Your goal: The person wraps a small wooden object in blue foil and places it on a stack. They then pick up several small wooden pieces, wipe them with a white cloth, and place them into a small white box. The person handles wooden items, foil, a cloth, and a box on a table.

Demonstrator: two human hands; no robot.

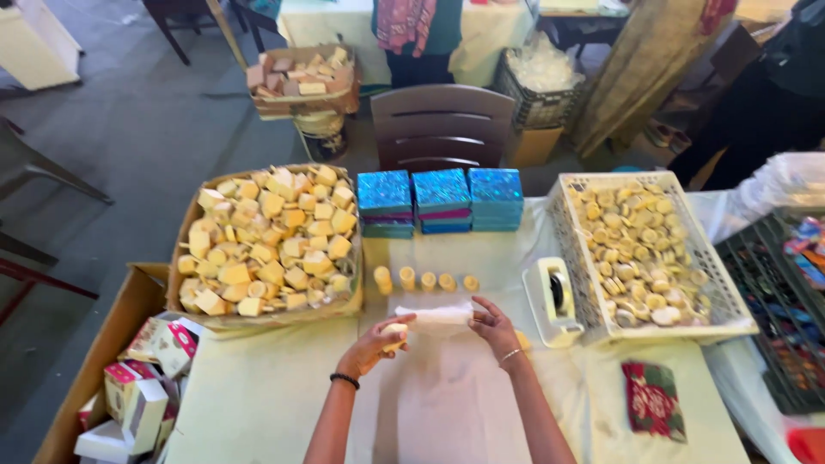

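Left hand (375,344) has its fingers closed on a small pale yellow soap piece (395,330) at the left end of a white wrapping sheet (436,315); right hand (496,326) pinches the sheet's right end, fingers closed on it. Soap and sheet sit at mid-bench, just in front of a row of small yellow rounds (425,279). Judgement: wrap goes best if the sheet is kept taut between both hands and the soap centred before folding, since slack would crease. Tape dispenser (551,299) stands just right of the right hand, within reach. Cardboard box of yellow soap blocks (266,241) at left, white basket of small rounds (640,249) at right, three blue glitter boxes (440,199) behind. Nothing blocks the hands, though the rounds lie close to the sheet's far edge.
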